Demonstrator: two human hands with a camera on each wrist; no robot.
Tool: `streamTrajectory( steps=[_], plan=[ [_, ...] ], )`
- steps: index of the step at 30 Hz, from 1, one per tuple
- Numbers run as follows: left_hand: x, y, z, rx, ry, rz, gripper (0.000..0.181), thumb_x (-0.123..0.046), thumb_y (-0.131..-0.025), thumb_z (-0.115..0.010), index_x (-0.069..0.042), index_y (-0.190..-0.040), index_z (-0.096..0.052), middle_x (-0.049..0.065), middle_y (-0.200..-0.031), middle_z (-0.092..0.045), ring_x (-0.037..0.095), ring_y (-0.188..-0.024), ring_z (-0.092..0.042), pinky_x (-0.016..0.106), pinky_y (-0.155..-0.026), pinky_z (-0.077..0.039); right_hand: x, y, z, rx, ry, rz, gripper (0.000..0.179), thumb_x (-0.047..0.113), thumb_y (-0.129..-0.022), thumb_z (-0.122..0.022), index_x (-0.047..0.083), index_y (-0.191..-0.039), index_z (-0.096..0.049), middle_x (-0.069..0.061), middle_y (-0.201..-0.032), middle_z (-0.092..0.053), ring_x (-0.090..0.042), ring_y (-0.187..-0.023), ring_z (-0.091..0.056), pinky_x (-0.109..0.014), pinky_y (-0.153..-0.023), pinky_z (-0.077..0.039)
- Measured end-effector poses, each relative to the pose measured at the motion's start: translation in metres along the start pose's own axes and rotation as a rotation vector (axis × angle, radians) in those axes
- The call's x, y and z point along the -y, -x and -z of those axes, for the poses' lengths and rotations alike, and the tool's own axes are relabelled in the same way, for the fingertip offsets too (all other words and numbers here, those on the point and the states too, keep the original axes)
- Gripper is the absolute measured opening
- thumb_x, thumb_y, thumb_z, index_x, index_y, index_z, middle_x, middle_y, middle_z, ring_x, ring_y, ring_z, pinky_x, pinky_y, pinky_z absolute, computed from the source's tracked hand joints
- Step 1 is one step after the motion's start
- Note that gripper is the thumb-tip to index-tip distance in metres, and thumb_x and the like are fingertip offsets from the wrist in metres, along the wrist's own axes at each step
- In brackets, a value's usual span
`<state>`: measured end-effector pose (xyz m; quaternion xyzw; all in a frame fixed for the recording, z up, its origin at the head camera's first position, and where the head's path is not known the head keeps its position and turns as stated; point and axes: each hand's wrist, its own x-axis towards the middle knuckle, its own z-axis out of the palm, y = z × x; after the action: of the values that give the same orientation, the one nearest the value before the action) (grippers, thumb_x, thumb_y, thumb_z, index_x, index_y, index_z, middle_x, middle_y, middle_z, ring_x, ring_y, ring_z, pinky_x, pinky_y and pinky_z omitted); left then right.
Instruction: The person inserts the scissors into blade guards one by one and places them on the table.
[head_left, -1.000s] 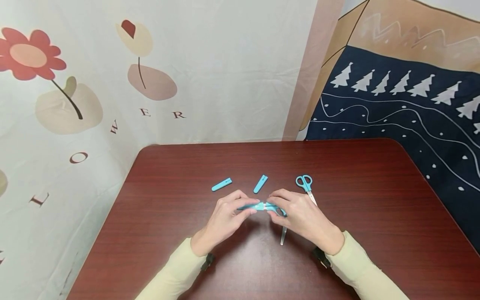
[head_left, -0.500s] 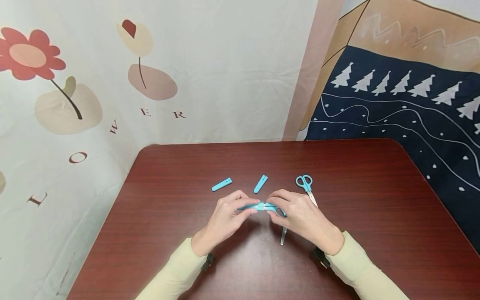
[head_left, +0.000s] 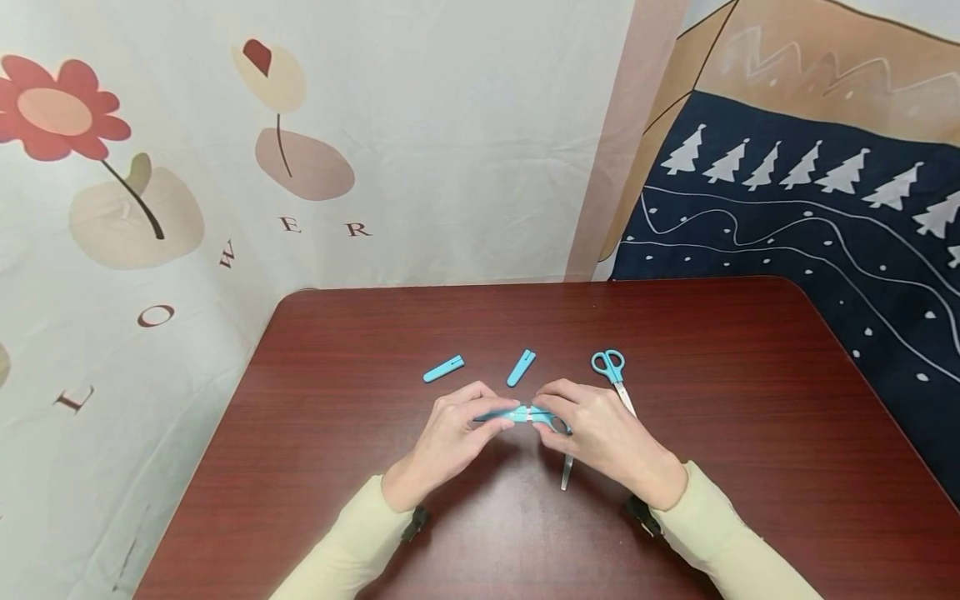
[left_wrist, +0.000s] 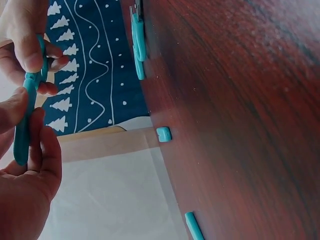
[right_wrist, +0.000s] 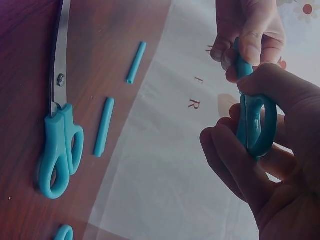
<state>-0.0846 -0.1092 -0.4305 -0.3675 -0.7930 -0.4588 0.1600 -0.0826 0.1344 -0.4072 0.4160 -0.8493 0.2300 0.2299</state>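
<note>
My left hand (head_left: 450,429) pinches a blue blade cover (head_left: 516,413) between thumb and fingers. This cover sits over the blades of a pair of scissors (right_wrist: 270,125), with a narrow gap between cover and handles. My right hand (head_left: 607,429) grips the blue handles from the other side, thumb and fingertips on them. Both hands hold the scissors level above the table, cover pointing left. The blades are mostly hidden inside the cover. Under and beside my right hand lies a second pair, its silver blade (head_left: 566,472) showing below the palm and its handles hidden in the head view.
Beyond the hands, two loose blue covers, a left cover (head_left: 444,368) and a middle cover (head_left: 521,367), lie on the brown table (head_left: 360,333). More scissors (right_wrist: 60,150) with blue handles lie at the right. Printed cloth (head_left: 465,167) hangs behind the table.
</note>
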Motion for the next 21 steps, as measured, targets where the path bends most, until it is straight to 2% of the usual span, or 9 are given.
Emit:
streamTrajectory(
  steps=[5,13,21],
  plan=[
    [0.0007,0.0004,0.0003,0.004,-0.003,-0.022,0.025,-0.001,-0.084,-0.084,-0.004,-0.109,-0.080,-0.001,-0.089,-0.066,0.005,-0.065,-0.050,0.012,-0.057,-0.042,0.0000,0.0001,0.0012,0.000,-0.013,0.010,0.029,0.010,-0.075,-0.090,0.006,-0.100,-0.076,0.000,-0.100,-0.070,-0.007,-0.075,-0.066,-0.020,-0.067,-0.056],
    [-0.0019,0.0002,0.0009,0.020,0.017,0.004,0.024,-0.004,-0.086,-0.083,-0.005,-0.110,-0.080,-0.003,-0.091,-0.067,0.003,-0.066,-0.050,0.012,-0.058,-0.042,-0.0002,0.0001,0.0015,-0.006,-0.016,0.033,0.029,0.009,-0.075,-0.091,0.005,-0.100,-0.076,0.000,-0.098,-0.070,-0.007,-0.075,-0.066,-0.019,-0.066,-0.056],
    [-0.0011,-0.0016,-0.0003,0.010,0.013,-0.032,0.025,-0.002,-0.084,-0.084,-0.003,-0.109,-0.080,-0.002,-0.090,-0.068,0.005,-0.067,-0.053,0.012,-0.058,-0.042,0.0010,-0.0017,0.0030,0.002,-0.008,0.026,0.029,0.010,-0.076,-0.090,0.005,-0.101,-0.077,0.000,-0.098,-0.071,-0.009,-0.076,-0.067,-0.022,-0.067,-0.057]
  ],
)
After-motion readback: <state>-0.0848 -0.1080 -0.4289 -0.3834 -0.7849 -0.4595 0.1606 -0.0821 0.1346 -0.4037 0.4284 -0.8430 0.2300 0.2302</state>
